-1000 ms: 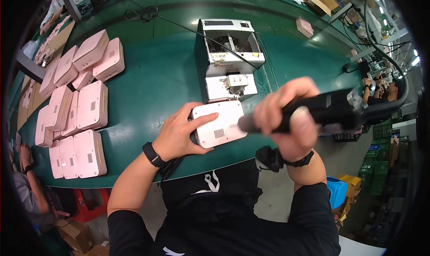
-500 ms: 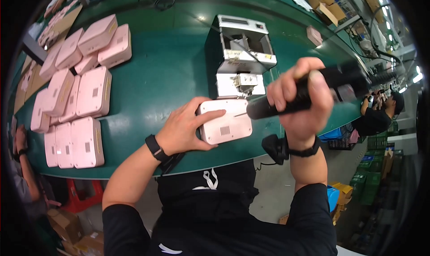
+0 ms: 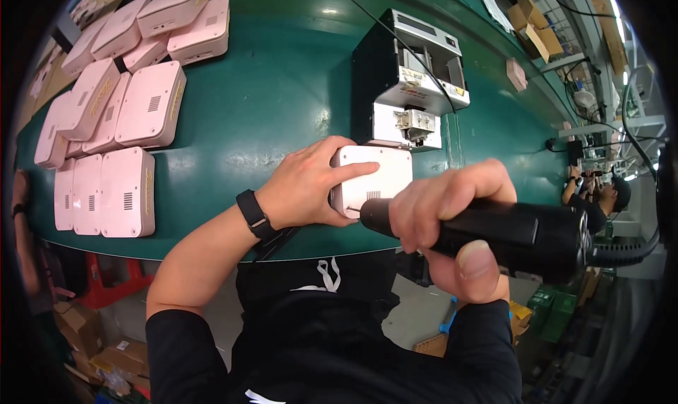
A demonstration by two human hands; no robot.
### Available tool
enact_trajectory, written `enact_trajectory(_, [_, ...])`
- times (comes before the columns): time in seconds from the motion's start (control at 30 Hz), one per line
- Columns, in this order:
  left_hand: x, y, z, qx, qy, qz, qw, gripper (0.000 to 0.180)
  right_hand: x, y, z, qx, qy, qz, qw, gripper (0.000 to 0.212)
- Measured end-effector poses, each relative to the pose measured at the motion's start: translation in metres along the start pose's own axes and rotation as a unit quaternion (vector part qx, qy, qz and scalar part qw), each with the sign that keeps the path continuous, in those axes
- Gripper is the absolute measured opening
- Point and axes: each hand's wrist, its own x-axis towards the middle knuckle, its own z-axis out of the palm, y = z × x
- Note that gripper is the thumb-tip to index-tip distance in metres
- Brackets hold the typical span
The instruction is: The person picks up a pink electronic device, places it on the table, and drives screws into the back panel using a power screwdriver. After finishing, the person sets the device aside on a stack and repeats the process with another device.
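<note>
A pale pink plastic case (image 3: 390, 165) with a vent grille and screws at its corners lies flat on the green table. My left hand (image 3: 300, 181) grips the case from its left side, forefinger laid across the top and thumb at the near edge. In my right hand (image 3: 452, 227) is a black corded electric screwdriver (image 3: 508, 236), held nearly level. Its thin bit reaches the near left corner of the case, at a screw hole. Whether the bit is seated in a screw is too small to tell.
Several similar pink cases (image 3: 150, 107) are stacked on the left of the green table (image 3: 254, 114). A black and white machine (image 3: 417, 79) stands just beyond the case. One small pink piece (image 3: 516, 74) lies far right. Another person's arm (image 3: 23, 227) shows at the left rim.
My right hand has brought the screwdriver down and toward me, its bit going from the case's right part to its near left corner. My left hand keeps its hold. The whole view has shifted.
</note>
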Motion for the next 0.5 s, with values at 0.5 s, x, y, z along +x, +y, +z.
enact_trajectory(0.5, [-0.008,-0.011,0.006,-0.035,0.033,0.001,0.999,0.076,0.003,0.020,0.005,-0.020,-0.026,-0.030,0.999,0.046])
